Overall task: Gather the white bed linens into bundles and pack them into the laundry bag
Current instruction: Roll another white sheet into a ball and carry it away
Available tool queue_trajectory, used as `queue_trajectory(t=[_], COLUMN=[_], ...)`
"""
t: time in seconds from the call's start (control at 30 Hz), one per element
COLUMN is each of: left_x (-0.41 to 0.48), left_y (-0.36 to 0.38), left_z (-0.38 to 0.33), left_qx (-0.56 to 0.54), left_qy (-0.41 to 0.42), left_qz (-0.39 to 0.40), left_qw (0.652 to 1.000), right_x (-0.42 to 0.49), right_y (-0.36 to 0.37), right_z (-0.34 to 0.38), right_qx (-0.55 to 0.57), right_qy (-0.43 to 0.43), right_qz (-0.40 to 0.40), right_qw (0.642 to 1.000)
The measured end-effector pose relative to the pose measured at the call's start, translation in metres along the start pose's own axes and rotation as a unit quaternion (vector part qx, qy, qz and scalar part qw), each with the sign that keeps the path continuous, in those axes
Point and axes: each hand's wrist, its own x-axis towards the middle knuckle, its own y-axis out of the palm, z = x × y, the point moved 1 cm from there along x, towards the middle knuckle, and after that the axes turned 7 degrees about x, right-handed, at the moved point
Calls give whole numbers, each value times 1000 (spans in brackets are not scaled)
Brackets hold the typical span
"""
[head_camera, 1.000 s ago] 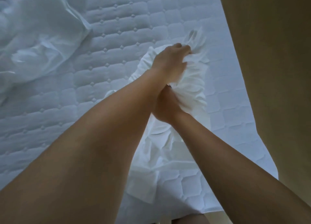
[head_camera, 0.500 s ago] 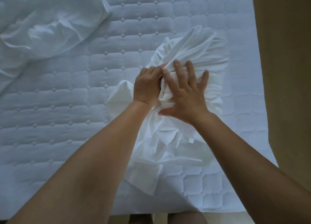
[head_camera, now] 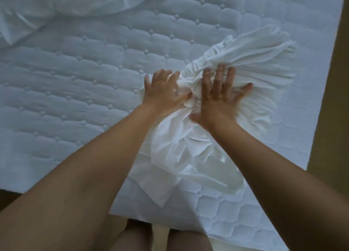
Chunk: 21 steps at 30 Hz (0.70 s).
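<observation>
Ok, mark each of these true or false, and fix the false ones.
1. The right hand presses flat, fingers spread, on the bunched linen. True.
2. The laundry bag lies open beside the linen. False: no bag is in view.
3. Only one hand touches the bunched linen. False: the left hand is on it too, close beside the right.
4. A second heap of white linen lies at the far left of the quilted mattress. True.
</observation>
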Motion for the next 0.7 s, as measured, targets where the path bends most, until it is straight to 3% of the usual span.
queue_trajectory(t=[0.13,0.23,0.3,0.37,0.4,0.47,0.57,0.7], left_x=[-14,-28,-34,-41,-44,-44,-38,-31], left_y=[20,33,38,32,26,11,-13,-17], left_z=[39,44,41,27,17,-4,-34,-77], left_qx=[-65,-67,-203,-388,-449,-509,-507,-345], left_qy=[-195,-222,-224,-265,-281,-286,-238,-52], left_qz=[120,186,153,103,90,57,-21,-76], left_qw=[971,955,941,876,843,809,828,934], right_x=[9,18,20,22,23,24,22,14], right_y=[1,2,3,3,2,2,0,-10], right_z=[7,10,13,14,14,10,-6,-42], right_qx=[-14,-29,-41,-44,-42,-34,-11,73], right_qy=[11,26,27,23,22,20,19,31], right_qz=[2,12,20,28,31,33,38,20], right_qw=[1000,999,999,998,998,999,999,997])
